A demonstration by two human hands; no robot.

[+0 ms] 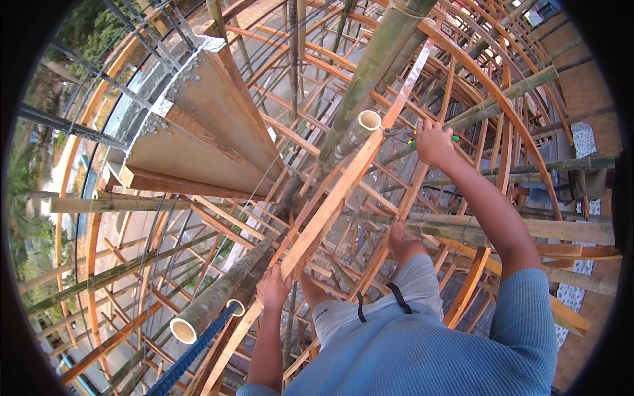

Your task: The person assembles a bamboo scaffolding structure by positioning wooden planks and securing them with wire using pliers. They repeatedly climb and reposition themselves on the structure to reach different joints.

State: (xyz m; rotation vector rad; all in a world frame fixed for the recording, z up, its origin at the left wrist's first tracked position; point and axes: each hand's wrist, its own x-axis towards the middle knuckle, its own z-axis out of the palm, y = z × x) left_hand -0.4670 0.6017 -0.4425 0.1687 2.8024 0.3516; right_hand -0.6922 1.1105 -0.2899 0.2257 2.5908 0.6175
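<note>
A long light wooden plank (330, 203) runs on a slant through the middle, from the lower left up to the right. My left hand (273, 288) is wrapped around its lower stretch. Farther up, my right hand (436, 144) is closed on pliers (412, 142) with green and yellow handles. The jaws point left, close to the plank's upper end; whether they grip anything there is hard to make out. An upright bamboo pole (343, 142) with a cut, hollow top stands just left of that end. Beyond it, a narrow board (408, 86) continues the plank's line.
Thick bamboo poles (214, 290) and a blue ribbed bar (191, 353) lie left of my left hand. A mortar-topped concrete column in boards (205, 125) stands at the upper left. Rebar (69, 125) juts out beside it. Wooden and bamboo scaffolding surrounds my bare foot (397, 232), with deep gaps below.
</note>
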